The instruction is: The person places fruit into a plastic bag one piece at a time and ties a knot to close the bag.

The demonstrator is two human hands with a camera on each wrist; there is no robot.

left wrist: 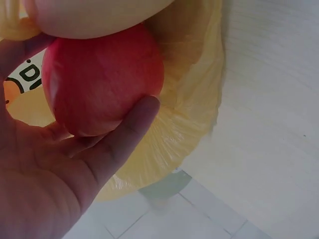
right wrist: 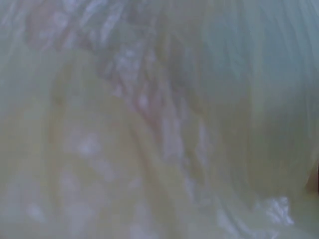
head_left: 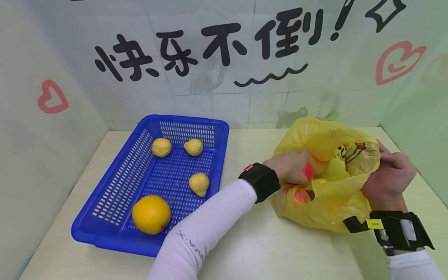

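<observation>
Head view shows the left hand (head_left: 293, 167) in the yellow bag (head_left: 329, 214); the left wrist view shows its thumb and fingers round a red fruit (left wrist: 102, 82) there. The right hand (head_left: 392, 177) grips the bag's edge, perhaps to hold its mouth wide so the left fits. Three small yellow fruits (head_left: 198, 184) and an orange (head_left: 151, 214) sit in the blue basket (head_left: 105, 243), whose walls likely stop them rolling away.

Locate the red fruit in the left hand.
In the left wrist view, the red fruit is upper left, gripped by the left hand, with the yellow bag behind it and a pale round thing just above.
</observation>
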